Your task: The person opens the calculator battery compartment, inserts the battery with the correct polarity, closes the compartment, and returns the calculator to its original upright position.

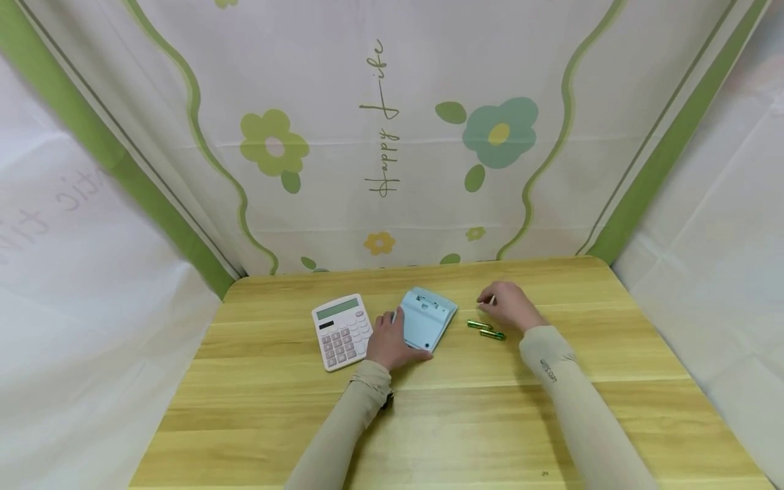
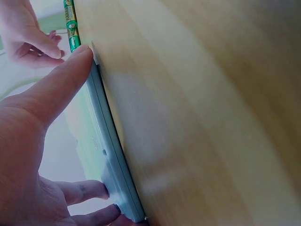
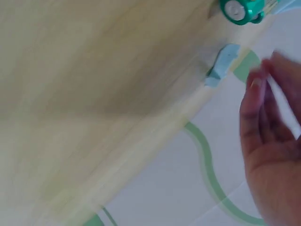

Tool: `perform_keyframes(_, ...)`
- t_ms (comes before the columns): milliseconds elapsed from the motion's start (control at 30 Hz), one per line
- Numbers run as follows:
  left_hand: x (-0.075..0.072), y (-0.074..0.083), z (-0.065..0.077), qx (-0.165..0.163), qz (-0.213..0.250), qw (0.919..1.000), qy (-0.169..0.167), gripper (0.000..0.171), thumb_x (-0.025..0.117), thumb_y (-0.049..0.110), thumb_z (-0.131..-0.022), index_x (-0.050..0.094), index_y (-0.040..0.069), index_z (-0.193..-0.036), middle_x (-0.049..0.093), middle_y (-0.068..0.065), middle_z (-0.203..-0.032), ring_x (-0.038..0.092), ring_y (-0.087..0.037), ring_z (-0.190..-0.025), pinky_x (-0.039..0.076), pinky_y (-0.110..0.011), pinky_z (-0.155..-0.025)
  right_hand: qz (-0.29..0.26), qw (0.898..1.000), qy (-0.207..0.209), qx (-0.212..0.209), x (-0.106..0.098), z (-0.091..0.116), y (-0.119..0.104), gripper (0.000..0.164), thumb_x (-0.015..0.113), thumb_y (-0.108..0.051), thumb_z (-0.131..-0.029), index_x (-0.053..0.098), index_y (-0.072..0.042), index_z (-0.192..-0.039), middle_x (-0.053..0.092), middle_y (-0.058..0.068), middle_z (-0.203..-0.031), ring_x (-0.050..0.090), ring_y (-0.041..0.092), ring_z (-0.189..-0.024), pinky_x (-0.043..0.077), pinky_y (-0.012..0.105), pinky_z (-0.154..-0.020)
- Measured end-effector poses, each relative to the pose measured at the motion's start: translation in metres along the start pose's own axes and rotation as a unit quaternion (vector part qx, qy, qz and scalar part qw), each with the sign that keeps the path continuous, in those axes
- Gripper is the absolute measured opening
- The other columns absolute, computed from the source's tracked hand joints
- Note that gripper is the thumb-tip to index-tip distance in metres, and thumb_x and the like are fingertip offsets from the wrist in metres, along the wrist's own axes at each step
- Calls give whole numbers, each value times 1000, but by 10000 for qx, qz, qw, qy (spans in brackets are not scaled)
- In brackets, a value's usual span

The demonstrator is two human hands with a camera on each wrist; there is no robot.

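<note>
A light blue calculator (image 1: 424, 327) lies face down on the table, its battery compartment (image 1: 427, 299) uncovered at the far end. My left hand (image 1: 390, 344) grips it, thumb at the near edge and fingers along the left side; the left wrist view shows thumb and fingers on the casing (image 2: 110, 141). Two green batteries (image 1: 480, 324) lie to its right. Just beyond them hovers my right hand (image 1: 511, 306), fingertips close together; in the right wrist view nothing shows between them. A small light blue cover (image 3: 225, 63) lies on the table near those fingers.
A white calculator (image 1: 343, 332) with grey keys lies face up, left of the blue one, partly behind my left hand. The wooden table (image 1: 245, 408) ends at a hanging flowered curtain (image 1: 429, 204), and white cloth (image 1: 92, 306) hangs at both sides.
</note>
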State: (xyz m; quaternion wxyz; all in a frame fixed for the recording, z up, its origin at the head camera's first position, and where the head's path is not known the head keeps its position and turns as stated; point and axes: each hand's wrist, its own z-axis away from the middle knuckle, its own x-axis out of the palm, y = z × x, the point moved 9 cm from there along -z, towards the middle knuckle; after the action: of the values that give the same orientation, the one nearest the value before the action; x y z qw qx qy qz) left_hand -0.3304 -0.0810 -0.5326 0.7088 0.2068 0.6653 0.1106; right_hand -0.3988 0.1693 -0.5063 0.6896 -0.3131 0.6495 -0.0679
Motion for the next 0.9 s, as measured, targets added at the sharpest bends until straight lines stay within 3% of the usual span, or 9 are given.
perform_keyframes(133, 0, 0, -1, 1, 1, 10000, -6, 127, 92, 61, -66, 32, 1, -161, 46, -24, -154, 45, -42, -140, 48, -52, -111, -169, 9985, -486, -188, 13, 1, -7, 13, 76, -17, -94, 81, -9, -103, 75, 2, -95, 66, 15, -86, 58, 38, -80)
perform_keyframes(267, 1, 0, -1, -5, -42, 10000, -22, 128, 92, 62, -66, 32, 1, -161, 46, -24, -154, 45, -42, -140, 47, -51, -111, -117, 9967, -691, -416, 22, 2, -13, 10, 80, -18, -92, 81, -12, -100, 76, -1, -95, 66, 11, -84, 58, 37, -81)
perform_keyframes(500, 1, -1, -1, -41, -129, 9999, -42, 129, 92, 63, -65, 32, 2, -161, 47, -23, -154, 45, -41, -139, 47, -50, -111, 78, 9946, -780, -680, 29, 3, -24, 12, 82, -16, -90, 81, -9, -100, 75, -1, -92, 65, 10, -81, 58, 36, -78)
perform_keyframes(900, -3, 2, 2, -29, -34, 10000, -19, 127, 93, 61, -66, 33, 1, -160, 47, -24, -153, 46, -41, -138, 47, -50, -111, 218, 9963, -686, -472, 28, 2, -26, 6, 82, -11, -89, 80, -10, -94, 75, 0, -91, 65, 12, -82, 58, 39, -81)
